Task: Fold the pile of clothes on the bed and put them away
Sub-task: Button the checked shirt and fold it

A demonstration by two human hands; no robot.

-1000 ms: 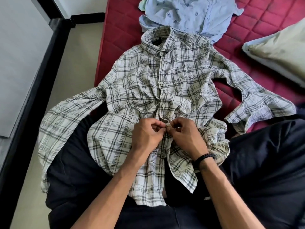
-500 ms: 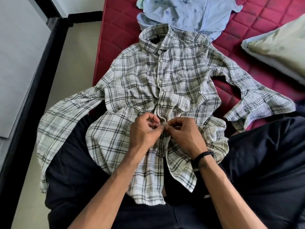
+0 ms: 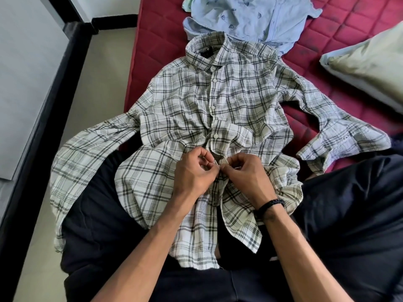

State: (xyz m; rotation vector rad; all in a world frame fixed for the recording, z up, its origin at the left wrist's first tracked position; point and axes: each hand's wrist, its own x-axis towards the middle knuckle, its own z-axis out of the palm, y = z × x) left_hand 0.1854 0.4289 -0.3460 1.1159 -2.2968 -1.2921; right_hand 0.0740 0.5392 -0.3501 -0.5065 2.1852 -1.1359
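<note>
Head view: the left hand [image 3: 192, 173] and the right hand [image 3: 246, 175] are brought together at the front opening of a plaid shirt [image 3: 185, 110], and the fabric edges near a button are pinched by the curled fingers of both. The shirt is spread face up over the person's lap and the red bed [image 3: 349, 35]. A light blue shirt [image 3: 250, 18] lies beyond the collar, touching it. A pillow [image 3: 370, 62] is seen at the right.

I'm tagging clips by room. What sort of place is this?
Most likely a bedroom: a red quilted mattress, a pillow on it, and shirts laid out there, a plaid shirt and a blue one.
</note>
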